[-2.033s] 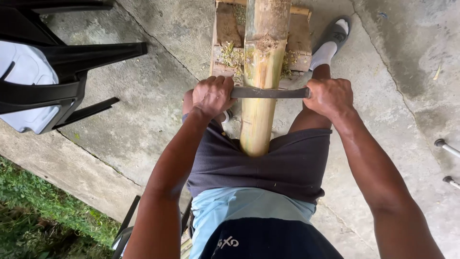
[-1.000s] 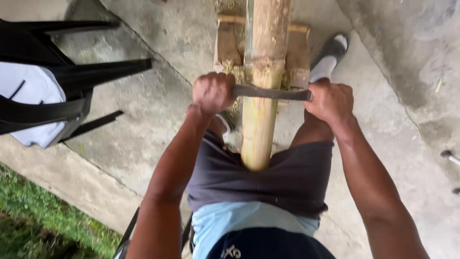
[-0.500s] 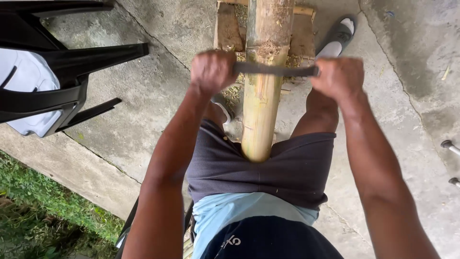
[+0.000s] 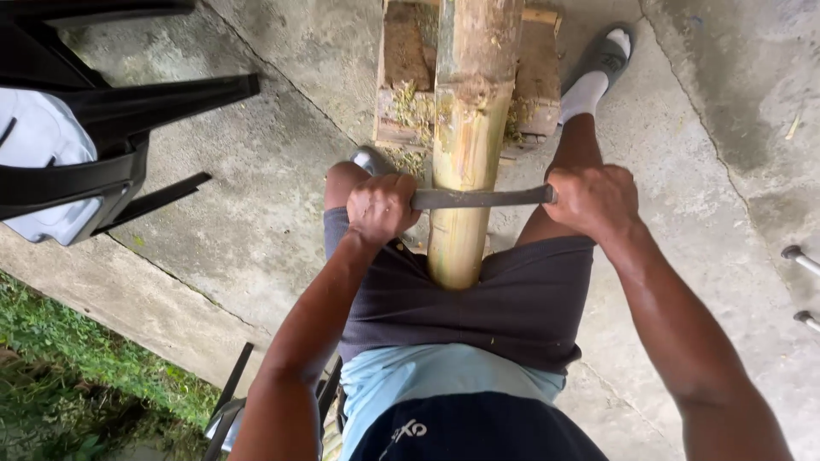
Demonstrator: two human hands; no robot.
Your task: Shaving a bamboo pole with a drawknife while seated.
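Bamboo pole (image 4: 465,145), thick and yellow-green, runs away from the seated person, its near end tucked between the thighs against the dark shorts (image 4: 478,299) and its far part lying over a worn wooden block (image 4: 538,77) on the concrete floor (image 4: 256,213). Across the pole lies a flat metal blade (image 4: 483,198), set crosswise and touching the pole's upper surface. The left hand (image 4: 380,207) is closed in a fist around the blade's left end, just beside the pole; the right hand (image 4: 594,201) is closed the same way around the right end, so the 2 hands sit on either side of the pole with the blade spanning between them. Pale shavings (image 4: 410,107) lie on the block beside the pole, and the pole's skin looks rough and darker just beyond the blade. The right foot wears a white sock in a grey sandal (image 4: 606,55) beside the block. A black plastic chair (image 4: 102,145) stands to the left, well apart from the hands, and grass (image 4: 68,376) edges the concrete at the lower left.
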